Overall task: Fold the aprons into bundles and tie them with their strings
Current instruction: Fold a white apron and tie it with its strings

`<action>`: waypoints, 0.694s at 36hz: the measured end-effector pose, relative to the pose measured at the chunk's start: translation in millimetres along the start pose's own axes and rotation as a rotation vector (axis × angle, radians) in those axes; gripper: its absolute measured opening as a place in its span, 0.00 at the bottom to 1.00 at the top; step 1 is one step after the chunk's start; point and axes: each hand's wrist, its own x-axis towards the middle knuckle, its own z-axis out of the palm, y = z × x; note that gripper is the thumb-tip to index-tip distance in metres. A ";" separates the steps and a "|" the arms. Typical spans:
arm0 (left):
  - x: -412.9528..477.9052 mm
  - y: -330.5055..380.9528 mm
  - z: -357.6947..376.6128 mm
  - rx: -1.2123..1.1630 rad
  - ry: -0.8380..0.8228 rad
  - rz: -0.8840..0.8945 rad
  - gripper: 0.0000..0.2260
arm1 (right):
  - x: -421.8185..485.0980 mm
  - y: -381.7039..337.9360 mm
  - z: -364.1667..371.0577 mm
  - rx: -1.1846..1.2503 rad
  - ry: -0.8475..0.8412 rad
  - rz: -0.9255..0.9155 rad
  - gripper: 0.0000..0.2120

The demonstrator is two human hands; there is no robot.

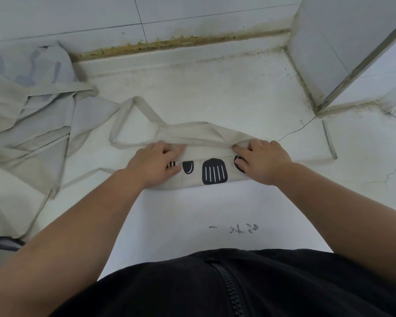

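One apron (192,179) is folded into a long strip on the worktop (215,92) and gripped by the left hand (156,163) and right hand (261,161). Its strings (146,109) are not tied yet. A heap of aprons (32,120) is left.

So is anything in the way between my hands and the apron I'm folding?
Nothing visible. Left hand and right hand hold the folded apron directly; its strings trail sideways, and the apron pile lies off to the left.
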 end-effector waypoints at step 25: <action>25.0 -8.3 -13.2 0.039 -0.088 -0.143 0.52 | 53.6 12.0 -35.5 0.698 0.122 0.236 0.31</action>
